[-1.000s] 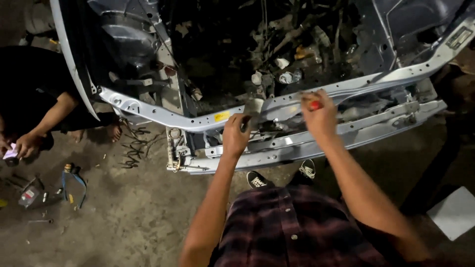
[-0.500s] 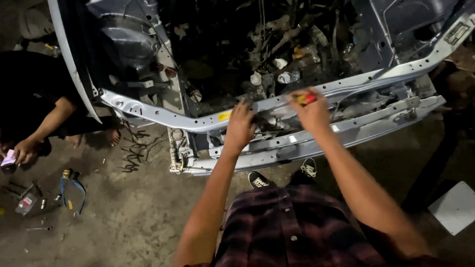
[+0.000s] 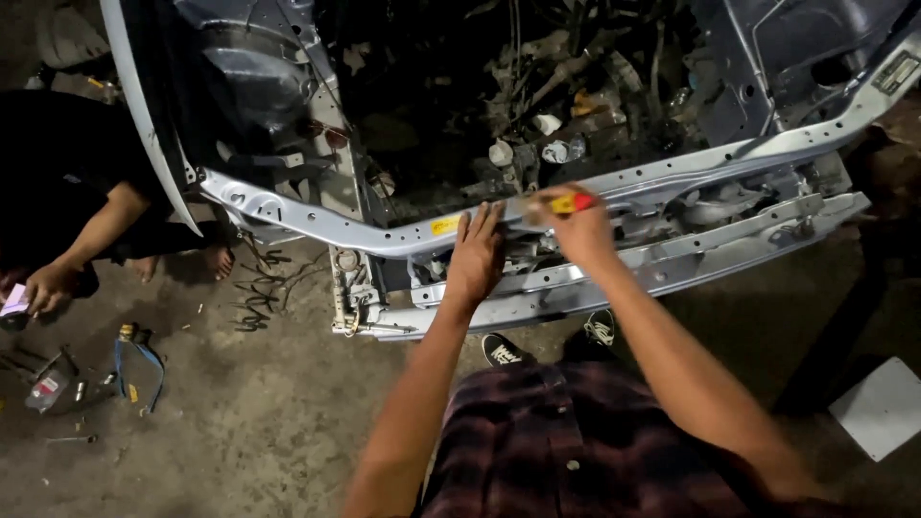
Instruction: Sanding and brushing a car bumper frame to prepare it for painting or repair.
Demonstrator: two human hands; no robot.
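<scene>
I stand at the stripped front of a car, facing its silver upper crossmember (image 3: 317, 223). My left hand (image 3: 474, 257) lies flat with fingers spread against the crossmember's middle, just right of a yellow sticker (image 3: 444, 225). My right hand (image 3: 574, 226) grips a small tool with a red and yellow handle (image 3: 573, 202), held at the crossmember beside the left hand. The tool's tip is hidden by my fingers. Below both hands runs the lower silver bumper beam (image 3: 672, 270).
Behind the crossmember is the dark engine bay (image 3: 537, 105) with hoses and parts. Another person's arm and hand (image 3: 58, 278) reach down at the left. Loose tools (image 3: 86, 379) and wires (image 3: 264, 288) lie on the concrete floor. A white sheet (image 3: 883, 408) lies at right.
My left hand has gone from curled over the crossmember to flat with fingers spread. My right hand with the tool has shifted left, closer to the left hand.
</scene>
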